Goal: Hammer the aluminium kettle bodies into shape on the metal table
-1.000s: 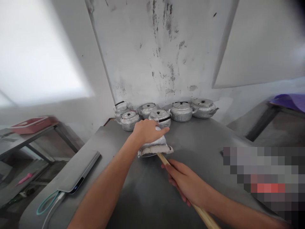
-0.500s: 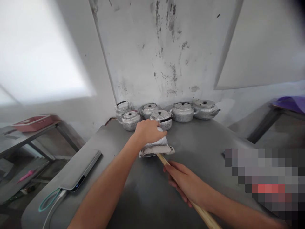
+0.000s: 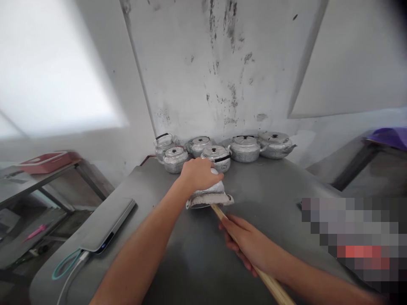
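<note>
My left hand is wrapped over the top of a silvery metal kettle body, which lies tilted on the table with its opening toward me. A pale, rough-edged strip runs along the near rim, with a small holed lug at the end. My right hand is closed round a wooden stick. The stick slopes up and left, and its far tip meets or enters the opening; the kettle hides exactly where it ends. Much of the kettle is covered by my left hand.
Several lidded aluminium kettles stand along the back of the grey table. At left lies a grey power bank with a white cable. A red tray sits on a side table; purple cloth lies far right.
The view has shifted very slightly. Both hands, the kettle and the stick keep nearly the same position, with the same grips.
</note>
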Available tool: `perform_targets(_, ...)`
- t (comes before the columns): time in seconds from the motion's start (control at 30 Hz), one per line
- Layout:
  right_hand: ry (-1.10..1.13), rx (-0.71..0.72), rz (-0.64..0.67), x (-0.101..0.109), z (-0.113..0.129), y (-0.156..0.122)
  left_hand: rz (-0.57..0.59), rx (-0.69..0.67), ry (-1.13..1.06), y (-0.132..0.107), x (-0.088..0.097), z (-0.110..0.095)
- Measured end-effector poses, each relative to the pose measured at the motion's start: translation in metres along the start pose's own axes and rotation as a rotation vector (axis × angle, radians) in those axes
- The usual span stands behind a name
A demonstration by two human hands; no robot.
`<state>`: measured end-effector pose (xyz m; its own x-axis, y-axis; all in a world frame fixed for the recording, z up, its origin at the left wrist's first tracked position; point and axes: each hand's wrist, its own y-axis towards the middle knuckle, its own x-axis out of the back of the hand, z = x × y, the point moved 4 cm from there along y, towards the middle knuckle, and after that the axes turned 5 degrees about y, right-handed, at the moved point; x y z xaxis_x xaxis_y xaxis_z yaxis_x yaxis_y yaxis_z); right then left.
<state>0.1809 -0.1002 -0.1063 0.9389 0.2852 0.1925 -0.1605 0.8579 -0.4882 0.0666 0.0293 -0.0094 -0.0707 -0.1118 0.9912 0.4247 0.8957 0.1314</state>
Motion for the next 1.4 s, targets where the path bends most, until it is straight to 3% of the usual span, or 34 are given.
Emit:
perform_targets(0.2,0.07,0.1,-0.013,-0.0001,-0.0042,0.0029,-0.002,-0.001,-0.005,0.0008,-0.0006,0.0002)
perform_targets(0.33,0.022,0.012,0.007,-0.0004,-0.0055,0.0023,-0.009,-0.001,-0.009,0.0009,-0.0007,0.0008)
perform_targets(0.57,-0.011,0.008,0.015,0.0001,-0.0015,0.0008,-0.014,-0.005,-0.01,0.0019,-0.0021,0.0021)
perform_targets(0.77,0.05,0.074,0.01,-0.0013,-0.0059,0.006,-0.025,0.008,-0.001,0.0009,-0.0018,0.0013)
perform_targets(1.2,-0.066,0.028,0.031,-0.0023,-0.0036,0.0012,-0.035,0.006,0.014,0.002,-0.0029,0.0009)
perform_targets(1.4,0.009,0.118,-0.001,-0.0016,-0.0079,0.0056,-0.047,0.011,0.013,0.0025,-0.0033,0.001)
